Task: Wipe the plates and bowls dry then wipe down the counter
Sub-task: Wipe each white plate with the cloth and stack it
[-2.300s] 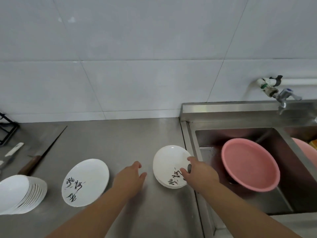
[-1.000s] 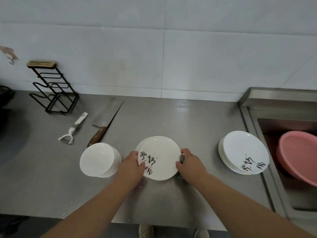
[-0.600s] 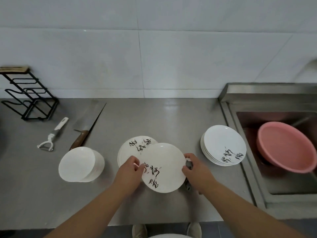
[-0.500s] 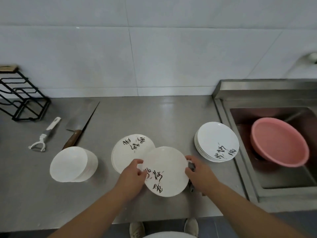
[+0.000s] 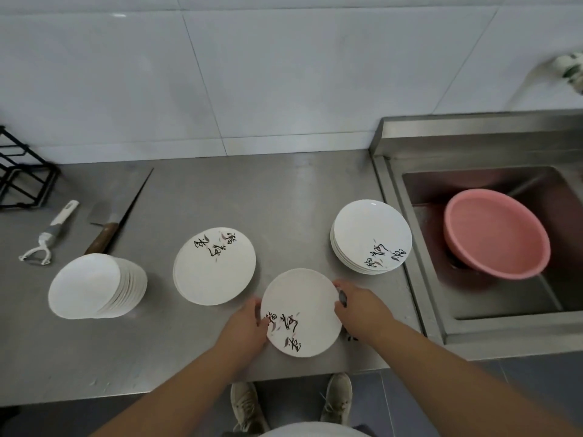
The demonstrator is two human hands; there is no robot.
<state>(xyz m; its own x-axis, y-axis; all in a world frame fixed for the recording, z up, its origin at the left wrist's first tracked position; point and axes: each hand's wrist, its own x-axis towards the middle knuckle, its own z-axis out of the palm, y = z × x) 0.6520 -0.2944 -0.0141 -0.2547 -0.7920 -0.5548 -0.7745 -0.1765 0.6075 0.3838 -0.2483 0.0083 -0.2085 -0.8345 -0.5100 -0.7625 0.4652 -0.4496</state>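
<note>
Gripping with left hand [image 5: 249, 326] and right hand [image 5: 359, 310], fingers curled on opposite rims, a round white ceramic plate with black lettering [image 5: 299, 304] at the near edge of the steel counter [image 5: 284, 190]. Farther left, a matching lettered plate [image 5: 214, 266] and leaning stack of white bowls [image 5: 91, 285]; farther right, stacked lettered plates [image 5: 370, 236] beside the steel sink [image 5: 473, 181].

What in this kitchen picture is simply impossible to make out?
All in the head view:
1. Dark thing under the right hand at the plate rim: the hand covers most of it.
2. Tap: blurred, cut off by the right edge.
3. Black rack: cut off by the left edge.
4. Bowl stack: rims too fine to count.
5. Wet or dry plate: too fine to see.
</note>
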